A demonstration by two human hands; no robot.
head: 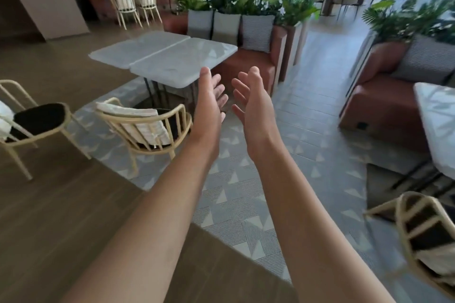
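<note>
The left hand (209,106) and right hand (251,106) are held out empty, fingers loosely spread, palms facing, before the near corner of the table (172,56); a chair (147,120) is set beside that corner.

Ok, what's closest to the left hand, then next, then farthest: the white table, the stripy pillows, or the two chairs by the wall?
From the left hand:
1. White table, just ahead.
2. Stripy pillows, behind the table.
3. Two chairs, far back left.
</note>
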